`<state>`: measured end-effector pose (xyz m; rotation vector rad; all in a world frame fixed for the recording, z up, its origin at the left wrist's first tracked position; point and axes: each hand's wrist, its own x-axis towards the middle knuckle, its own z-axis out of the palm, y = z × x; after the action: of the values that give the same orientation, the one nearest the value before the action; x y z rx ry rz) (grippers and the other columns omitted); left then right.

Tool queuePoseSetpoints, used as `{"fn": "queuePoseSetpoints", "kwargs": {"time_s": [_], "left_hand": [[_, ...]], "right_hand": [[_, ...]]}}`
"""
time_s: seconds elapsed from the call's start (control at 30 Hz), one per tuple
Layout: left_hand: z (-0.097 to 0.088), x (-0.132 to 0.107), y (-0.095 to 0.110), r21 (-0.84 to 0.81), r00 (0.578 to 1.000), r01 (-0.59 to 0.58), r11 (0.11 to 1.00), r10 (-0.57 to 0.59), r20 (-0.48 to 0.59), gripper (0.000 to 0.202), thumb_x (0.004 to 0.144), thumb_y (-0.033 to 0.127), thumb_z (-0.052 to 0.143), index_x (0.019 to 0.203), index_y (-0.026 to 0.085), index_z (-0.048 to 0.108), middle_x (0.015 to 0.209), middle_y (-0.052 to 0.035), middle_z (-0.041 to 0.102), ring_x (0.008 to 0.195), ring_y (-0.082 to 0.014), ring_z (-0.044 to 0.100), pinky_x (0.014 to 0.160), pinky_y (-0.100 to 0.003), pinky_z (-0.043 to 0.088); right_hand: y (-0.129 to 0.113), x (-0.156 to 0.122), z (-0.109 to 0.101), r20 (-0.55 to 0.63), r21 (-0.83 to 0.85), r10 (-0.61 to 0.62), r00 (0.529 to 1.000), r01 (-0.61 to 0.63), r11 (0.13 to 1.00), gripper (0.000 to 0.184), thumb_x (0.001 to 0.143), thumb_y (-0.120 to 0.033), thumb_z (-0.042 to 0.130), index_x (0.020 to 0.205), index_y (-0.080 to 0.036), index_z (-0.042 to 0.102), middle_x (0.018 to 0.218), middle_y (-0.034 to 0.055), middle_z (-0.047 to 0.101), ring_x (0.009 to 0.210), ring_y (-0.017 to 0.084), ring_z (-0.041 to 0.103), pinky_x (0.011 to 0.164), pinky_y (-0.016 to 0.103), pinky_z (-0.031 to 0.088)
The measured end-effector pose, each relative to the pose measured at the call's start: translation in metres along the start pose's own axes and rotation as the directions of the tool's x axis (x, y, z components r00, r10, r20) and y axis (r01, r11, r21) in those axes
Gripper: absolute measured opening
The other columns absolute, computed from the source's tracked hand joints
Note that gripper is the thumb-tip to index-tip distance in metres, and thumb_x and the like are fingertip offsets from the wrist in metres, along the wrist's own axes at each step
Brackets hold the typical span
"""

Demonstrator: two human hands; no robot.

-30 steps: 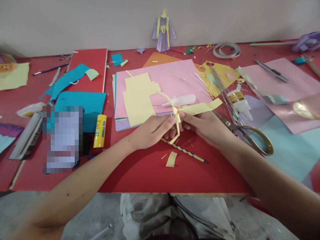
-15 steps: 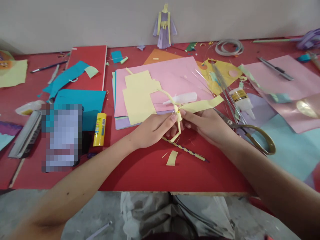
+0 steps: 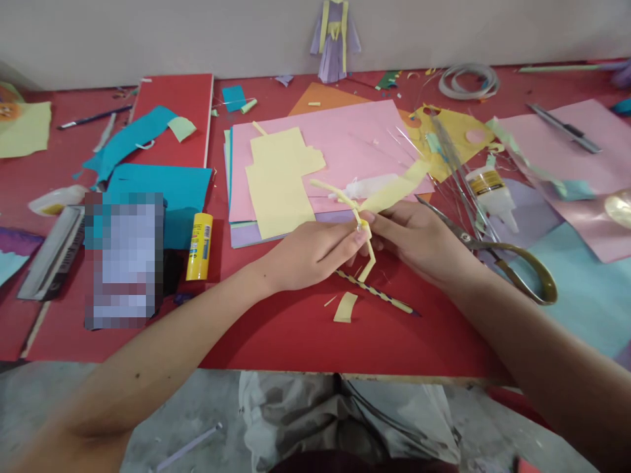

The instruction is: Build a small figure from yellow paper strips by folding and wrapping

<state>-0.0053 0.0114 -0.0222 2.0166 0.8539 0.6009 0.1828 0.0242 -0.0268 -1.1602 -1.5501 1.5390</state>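
Observation:
My left hand [image 3: 320, 253] pinches a small yellow paper figure [image 3: 365, 231] with thin bent limbs. One limb sticks up to the left and another hangs down below my fingers. My right hand [image 3: 411, 236] closes on the base of a pale yellow paper strip [image 3: 397, 187], which slants up to the right from the figure. Whether the strip is joined to the figure I cannot tell. Several of my fingers are hidden behind the paper. Below my hands lie a pencil [image 3: 389, 297] wound with yellow paper and a small yellow scrap [image 3: 346, 307].
Stacked paper sheets [image 3: 345, 125] lie beyond my hands. To the right are scissors [image 3: 522, 263], a white glue bottle [image 3: 493, 194] and a craft knife [image 3: 564, 128]. A glue stick [image 3: 200, 246] and a blurred-out object [image 3: 125, 263] are on the left. A purple paper figure [image 3: 335, 43] leans on the wall.
Both hands and the yellow figure have shifted slightly right in view. The yellow strip now tilts more steeply upward. The whole view has moved a little with the head.

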Motion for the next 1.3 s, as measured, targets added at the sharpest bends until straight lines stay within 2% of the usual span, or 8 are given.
{"fn": "queuePoseSetpoints", "kwargs": {"time_s": [0.1, 0.2, 0.4, 0.57, 0.7, 1.07, 1.3], "left_hand": [[-0.0004, 0.0005, -0.0013, 0.067, 1.000, -0.025, 0.997, 0.024, 0.018, 0.040, 0.099, 0.037, 0.034, 0.075, 0.017, 0.058, 0.072, -0.0017, 0.063, 0.068, -0.0131, 0.058, 0.068, -0.025, 0.042], [-0.0013, 0.0008, -0.0014, 0.024, 1.000, -0.014, 1.000, 0.013, 0.025, 0.042, 0.100, 0.036, 0.032, 0.073, 0.017, 0.057, 0.068, -0.0006, 0.061, 0.065, -0.0118, 0.056, 0.066, -0.024, 0.041], [-0.0022, 0.0001, 0.0010, -0.065, 1.000, 0.015, 0.998, -0.017, -0.022, 0.041, 0.099, 0.034, 0.036, 0.067, 0.016, 0.053, 0.058, 0.0021, 0.050, 0.058, -0.0093, 0.049, 0.060, -0.022, 0.037], [-0.0016, -0.0011, 0.0020, -0.276, 0.996, 0.075, 0.958, -0.088, -0.034, 0.041, 0.097, 0.039, 0.042, 0.065, 0.015, 0.053, 0.058, 0.0012, 0.050, 0.053, -0.0086, 0.046, 0.055, -0.022, 0.038], [-0.0015, -0.0016, 0.0031, -0.394, 0.995, 0.066, 0.917, -0.089, -0.040, 0.044, 0.097, 0.040, 0.042, 0.062, 0.015, 0.052, 0.056, 0.0006, 0.050, 0.051, -0.0079, 0.046, 0.053, -0.021, 0.039], [-0.0030, -0.0021, 0.0015, -0.471, 0.998, 0.015, 0.882, -0.045, -0.051, 0.042, 0.097, 0.037, 0.044, 0.063, 0.014, 0.054, 0.056, 0.0018, 0.048, 0.051, -0.0060, 0.045, 0.052, -0.019, 0.038], [-0.0048, -0.0025, 0.0007, -0.491, 0.999, 0.035, 0.870, -0.050, -0.018, 0.042, 0.097, 0.038, 0.044, 0.066, 0.014, 0.057, 0.053, 0.0026, 0.048, 0.050, -0.0060, 0.044, 0.051, -0.020, 0.037]], "right_hand": [[-0.0007, 0.0001, -0.0004, -0.019, -0.024, -0.015, 1.000, 0.014, 1.000, 0.035, 0.081, -0.049, 0.065, 0.066, -0.018, 0.062, 0.057, -0.0036, 0.053, 0.052, 0.008, 0.044, 0.053, 0.024, 0.034], [-0.0012, 0.0001, 0.0001, -0.043, -0.030, -0.003, 0.999, 0.001, 1.000, 0.039, 0.080, -0.050, 0.065, 0.060, -0.018, 0.059, 0.052, -0.0037, 0.049, 0.050, 0.008, 0.043, 0.052, 0.025, 0.033], [-0.0005, 0.0004, 0.0021, -0.094, 0.037, 0.014, 0.995, -0.010, 0.999, 0.036, 0.079, -0.047, 0.068, 0.061, -0.018, 0.059, 0.049, -0.0046, 0.047, 0.047, 0.008, 0.043, 0.048, 0.026, 0.031], [0.0010, 0.0000, 0.0024, -0.077, 0.174, 0.014, 0.997, -0.001, 0.985, 0.037, 0.079, -0.046, 0.069, 0.060, -0.016, 0.059, 0.048, -0.0054, 0.043, 0.047, 0.008, 0.043, 0.051, 0.026, 0.036], [-0.0015, -0.0009, 0.0038, -0.046, 0.290, 0.015, 0.999, -0.001, 0.957, 0.031, 0.075, -0.042, 0.074, 0.065, -0.016, 0.061, 0.052, -0.0052, 0.048, 0.045, 0.006, 0.037, 0.049, 0.024, 0.036], [-0.0089, -0.0032, 0.0045, 0.016, 0.445, 0.052, 0.998, -0.054, 0.894, 0.029, 0.066, -0.036, 0.081, 0.059, -0.016, 0.061, 0.043, -0.0085, 0.041, 0.042, 0.004, 0.033, 0.046, 0.020, 0.039], [-0.0058, -0.0035, 0.0057, 0.046, 0.469, 0.038, 0.998, -0.055, 0.881, 0.029, 0.075, -0.036, 0.074, 0.060, -0.017, 0.059, 0.049, -0.0082, 0.044, 0.041, 0.003, 0.030, 0.046, 0.020, 0.039]]}}
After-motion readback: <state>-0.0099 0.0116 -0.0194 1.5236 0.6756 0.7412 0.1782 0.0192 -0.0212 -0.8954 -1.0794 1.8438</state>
